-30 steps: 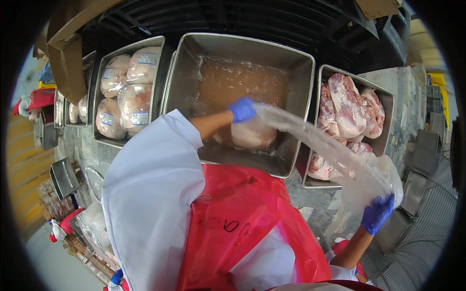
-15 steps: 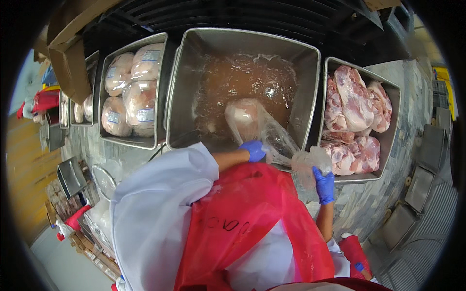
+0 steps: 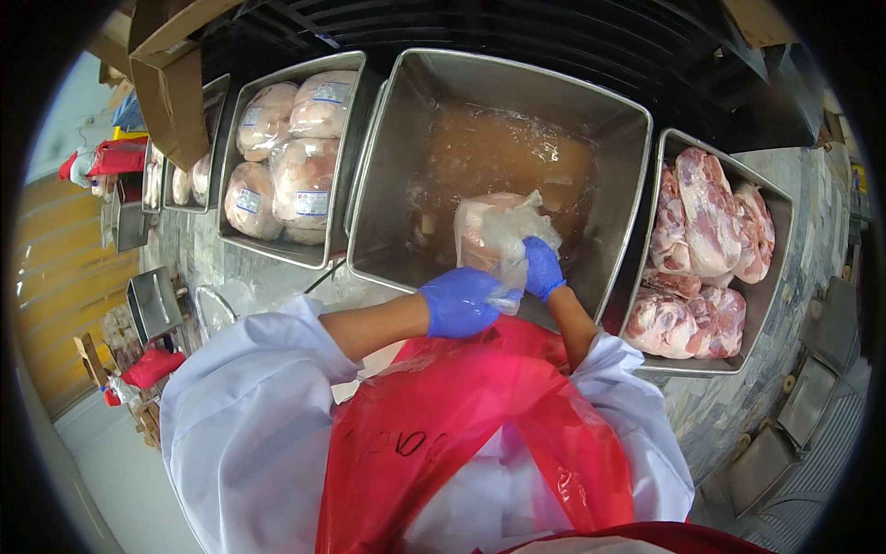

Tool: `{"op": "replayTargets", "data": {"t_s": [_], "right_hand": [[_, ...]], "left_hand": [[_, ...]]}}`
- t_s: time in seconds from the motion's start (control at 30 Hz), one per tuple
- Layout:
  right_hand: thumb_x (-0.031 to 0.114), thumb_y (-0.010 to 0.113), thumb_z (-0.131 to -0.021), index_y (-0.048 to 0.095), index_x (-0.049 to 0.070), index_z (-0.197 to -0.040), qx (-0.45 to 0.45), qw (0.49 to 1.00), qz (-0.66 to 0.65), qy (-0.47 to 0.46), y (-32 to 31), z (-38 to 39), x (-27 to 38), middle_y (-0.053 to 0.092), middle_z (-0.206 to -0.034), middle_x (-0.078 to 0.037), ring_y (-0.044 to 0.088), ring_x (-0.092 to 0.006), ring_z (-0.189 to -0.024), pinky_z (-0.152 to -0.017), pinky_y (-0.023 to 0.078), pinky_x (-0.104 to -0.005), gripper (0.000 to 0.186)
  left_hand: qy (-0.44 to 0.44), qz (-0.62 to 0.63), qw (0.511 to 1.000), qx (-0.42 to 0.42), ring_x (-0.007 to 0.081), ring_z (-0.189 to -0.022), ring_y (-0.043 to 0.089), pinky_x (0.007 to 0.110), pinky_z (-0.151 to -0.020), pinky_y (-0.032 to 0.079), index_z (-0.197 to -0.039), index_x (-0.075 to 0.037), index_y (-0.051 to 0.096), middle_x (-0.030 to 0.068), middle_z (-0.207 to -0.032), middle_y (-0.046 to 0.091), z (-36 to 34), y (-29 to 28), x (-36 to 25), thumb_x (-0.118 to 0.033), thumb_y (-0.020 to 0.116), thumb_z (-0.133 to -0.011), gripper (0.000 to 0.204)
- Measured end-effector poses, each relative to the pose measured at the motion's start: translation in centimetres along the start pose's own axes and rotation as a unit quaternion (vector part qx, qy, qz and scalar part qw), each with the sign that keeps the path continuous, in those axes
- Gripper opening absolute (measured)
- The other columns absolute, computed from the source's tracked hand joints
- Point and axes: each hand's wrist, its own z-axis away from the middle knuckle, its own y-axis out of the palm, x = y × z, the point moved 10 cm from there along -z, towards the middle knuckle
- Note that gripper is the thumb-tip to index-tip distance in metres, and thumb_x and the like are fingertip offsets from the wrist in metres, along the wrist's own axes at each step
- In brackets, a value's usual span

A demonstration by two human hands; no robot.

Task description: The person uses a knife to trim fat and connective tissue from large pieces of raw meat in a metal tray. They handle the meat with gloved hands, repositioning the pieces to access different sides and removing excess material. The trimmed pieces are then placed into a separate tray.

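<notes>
A pale cut of meat (image 3: 469, 233) sits in a clear plastic bag (image 3: 513, 231) at the near side of a deep steel tub (image 3: 388, 208). Brownish liquid (image 3: 503, 148) covers the tub's floor. My left hand (image 3: 461, 303), blue-gloved, is closed on a gathered end of the bag, just over the tub's near rim. Close beside it, my right hand (image 3: 543, 268), also gloved in blue, grips the bunched plastic next to the meat. The fingertips of both hands are partly hidden by the plastic.
On the left, a steel bin (image 3: 231, 208) holds several bagged, labelled meat pieces (image 3: 300, 175). To the right, another bin (image 3: 771, 249) holds bare raw meat cuts (image 3: 709, 217). A cardboard box (image 3: 171, 102) juts in at the upper left. A person in red (image 3: 120, 157) is farther off.
My right hand has come left from beside the right bin, bringing the stretched-out bag over the tub and bunching it by the meat. The left hand has stayed near the tub's front rim.
</notes>
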Motion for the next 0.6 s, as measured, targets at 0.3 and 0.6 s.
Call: {"op": "replayTargets", "data": {"t_s": [0.3, 0.6], "right_hand": [[0.018, 0.063, -0.082, 0.069, 0.002, -0.092, 0.045, 0.964, -0.224, 0.136, 0.7, 10.3, -1.4, 0.069, -0.090, -0.021, 0.065, -0.0385, -0.081, -0.072, 0.050, -0.0441, 0.020], [0.010, 0.063, -0.085, 0.067, -0.002, -0.104, -0.007, 0.897, -0.365, 0.251, -16.9, 8.4, 7.0, 0.070, -0.099, -0.018, 0.068, -0.0274, -0.091, -0.080, 0.052, -0.0369, 0.023]], "left_hand": [[0.031, 0.126, 0.973, -0.190, 0.0247, -0.078, 0.066, 0.037, -0.074, 0.052, -0.105, -0.005, 0.067, 0.0208, -0.091, 0.068, 1.4, -1.6, 7.4, -0.022, 0.058, -0.094, 0.023], [0.102, 0.097, 0.988, -0.065, 0.0426, -0.129, 0.037, 0.047, -0.104, 0.036, -0.125, -0.012, 0.052, 0.0241, -0.134, 0.040, -8.8, 5.7, 11.8, -0.051, 0.085, -0.059, 0.084]]}}
